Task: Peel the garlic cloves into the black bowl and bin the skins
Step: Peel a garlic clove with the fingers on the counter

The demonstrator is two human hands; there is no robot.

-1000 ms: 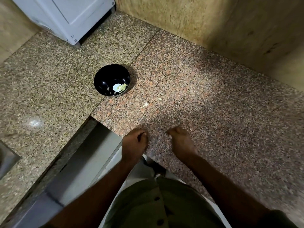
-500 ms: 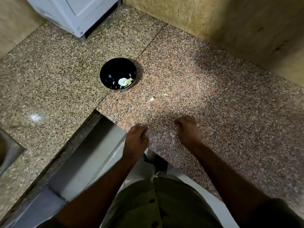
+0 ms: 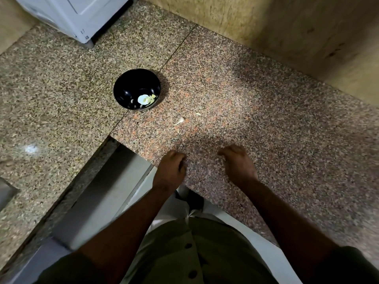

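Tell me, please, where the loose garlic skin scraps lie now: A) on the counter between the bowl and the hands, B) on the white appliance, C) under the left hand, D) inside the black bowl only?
A: two pale skin scraps lie on the granite counter, nearer than the black bowl.

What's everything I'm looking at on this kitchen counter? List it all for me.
black bowl: one, black, on the counter beyond the hands
garlic pieces: a few, pale, in the bowl
garlic skins: two scraps, whitish, on the counter between bowl and hands
counter: one, speckled granite, L-shaped
appliance: one, white, top left corner
shirt: one, olive, buttoned, bottom
left hand: one, fingers curled, at the counter edge
right hand: one, fingers curled, on the counter
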